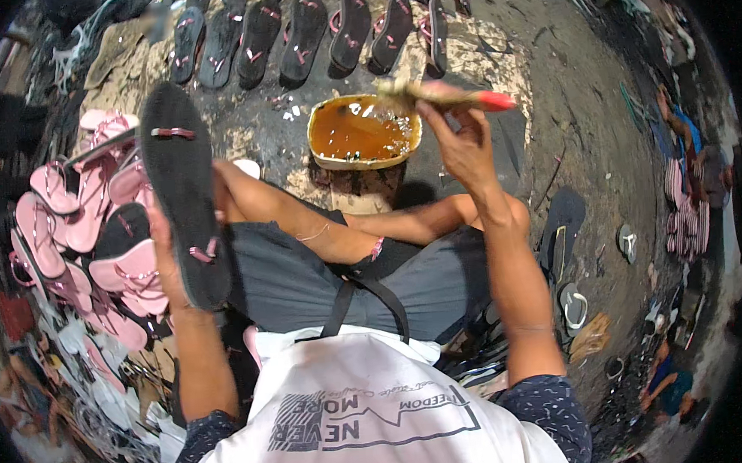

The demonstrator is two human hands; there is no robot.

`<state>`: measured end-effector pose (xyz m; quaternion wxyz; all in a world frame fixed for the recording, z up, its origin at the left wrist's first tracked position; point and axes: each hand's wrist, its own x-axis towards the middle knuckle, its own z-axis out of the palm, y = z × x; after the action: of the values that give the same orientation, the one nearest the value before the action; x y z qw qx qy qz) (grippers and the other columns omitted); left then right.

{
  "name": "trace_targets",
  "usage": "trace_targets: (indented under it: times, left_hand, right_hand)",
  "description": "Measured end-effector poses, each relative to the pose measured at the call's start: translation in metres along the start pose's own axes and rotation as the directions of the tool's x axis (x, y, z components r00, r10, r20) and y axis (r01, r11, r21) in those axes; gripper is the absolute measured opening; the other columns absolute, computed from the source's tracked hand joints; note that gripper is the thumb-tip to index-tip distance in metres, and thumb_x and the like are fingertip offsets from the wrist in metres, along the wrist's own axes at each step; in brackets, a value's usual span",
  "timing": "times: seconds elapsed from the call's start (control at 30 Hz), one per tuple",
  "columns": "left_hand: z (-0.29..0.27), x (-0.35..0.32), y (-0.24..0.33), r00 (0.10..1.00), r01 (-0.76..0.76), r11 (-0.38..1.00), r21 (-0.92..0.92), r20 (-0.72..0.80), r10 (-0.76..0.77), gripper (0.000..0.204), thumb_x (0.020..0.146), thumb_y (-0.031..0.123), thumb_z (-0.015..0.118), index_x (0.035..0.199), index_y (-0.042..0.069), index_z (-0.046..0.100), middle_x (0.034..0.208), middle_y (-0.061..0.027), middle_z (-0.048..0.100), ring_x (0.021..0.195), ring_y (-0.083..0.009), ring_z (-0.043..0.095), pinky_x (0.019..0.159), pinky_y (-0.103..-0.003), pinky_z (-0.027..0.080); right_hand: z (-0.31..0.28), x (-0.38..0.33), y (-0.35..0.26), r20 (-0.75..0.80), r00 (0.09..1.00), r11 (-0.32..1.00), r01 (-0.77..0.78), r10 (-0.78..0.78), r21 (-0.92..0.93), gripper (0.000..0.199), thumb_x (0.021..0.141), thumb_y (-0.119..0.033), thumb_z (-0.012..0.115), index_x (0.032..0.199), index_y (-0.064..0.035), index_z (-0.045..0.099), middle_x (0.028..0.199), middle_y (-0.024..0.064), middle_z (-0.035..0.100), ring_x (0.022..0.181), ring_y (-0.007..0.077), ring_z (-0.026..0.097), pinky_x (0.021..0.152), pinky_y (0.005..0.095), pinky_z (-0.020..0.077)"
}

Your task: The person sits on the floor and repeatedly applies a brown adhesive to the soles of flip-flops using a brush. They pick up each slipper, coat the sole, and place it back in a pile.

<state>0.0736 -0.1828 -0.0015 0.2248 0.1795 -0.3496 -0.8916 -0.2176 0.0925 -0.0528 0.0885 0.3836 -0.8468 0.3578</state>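
Note:
My left hand [164, 254] holds up a sandal sole [180, 180], its black underside facing me, with pink strap ends [204, 250] showing on it. The fingers wrap behind its edges and are partly hidden. In my right hand [465, 143] is a glue brush [456, 97] with a red-tipped handle, gripped between thumb and fingers. Its bristles, somewhat blurred, are over the right rim of a pale tub [370, 164] of amber, glossy liquid [356, 134]; I cannot tell whether they touch the liquid.
Dark soles with pink strap ends [303, 38] stand in rows beyond the tub. A heap of pink sandals [85, 208] lies to my left. Loose dark soles [564, 222] and white-strapped slippers [574, 308] lie to my right. Other people [670, 387] sit at the edges.

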Motion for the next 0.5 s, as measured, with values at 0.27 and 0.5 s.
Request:
trace_targets:
  times: [0.27, 0.5]
  left_hand:
    - [0.055, 0.048, -0.088, 0.939, 0.343, 0.893, -0.292, 0.089, -0.332, 0.055, 0.105, 0.047, 0.048, 0.140, 0.005, 0.053, 0.122, -0.0205, 0.067, 0.093, -0.0316, 0.072, 0.072, -0.038, 0.064]
    - [0.107, 0.037, -0.095, 0.897, 0.412, 0.727, -0.550, 0.103, -0.430, 0.047, 0.108, 0.041, 0.044, 0.143, 0.012, 0.051, 0.135, -0.0177, 0.061, 0.116, -0.0318, 0.065, 0.099, -0.048, 0.055]
  right_hand:
    - [-0.041, 0.018, -0.068, 0.012, 0.852, 0.608, -0.384, 0.523, 0.695, 0.026, 0.096, -0.025, 0.072, 0.104, -0.0006, 0.072, 0.091, 0.0074, 0.074, 0.082, 0.0119, 0.066, 0.073, 0.0308, 0.0533]
    - [0.005, -0.005, -0.121, -0.165, 0.980, 0.857, 0.182, -0.115, 0.481, 0.029, 0.088, -0.001, 0.072, 0.116, -0.0036, 0.068, 0.114, 0.0101, 0.066, 0.107, 0.0270, 0.063, 0.094, 0.0378, 0.0501]
